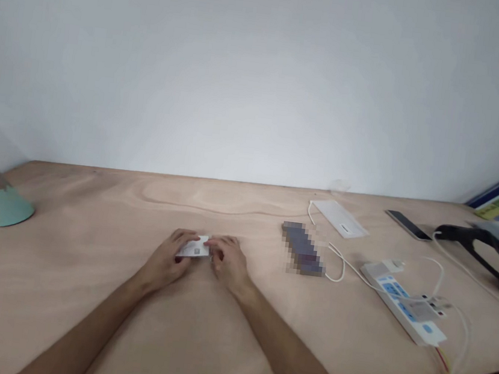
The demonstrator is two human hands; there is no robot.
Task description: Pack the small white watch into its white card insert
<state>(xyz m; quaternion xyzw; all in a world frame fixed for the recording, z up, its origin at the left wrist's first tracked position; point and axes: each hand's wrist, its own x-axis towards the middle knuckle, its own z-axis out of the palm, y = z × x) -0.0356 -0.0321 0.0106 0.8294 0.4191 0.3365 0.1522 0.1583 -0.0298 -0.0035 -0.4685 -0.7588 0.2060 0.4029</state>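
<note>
Low over the wooden table, both hands hold a small flat white packet or card [194, 247] with a dark square mark printed near its lower edge. My left hand [166, 263] grips its left end, thumb below and fingers behind. At the right end, the curled fingers of my right hand [231, 267] close on the edge. Those fingers partly cover both ends of the white piece. Whether it rests on the tabletop or hangs just above it, I cannot tell.
Right of my hands lie a pixelated phone-like object [303, 249], a white power bank-like slab [340, 218] and a dark phone [408, 225]. A power strip [403, 306] with trailing cables and a black strap-like frame [473, 248] are farther right. A metallic cylinder with a mint-green base [4, 207] is at left.
</note>
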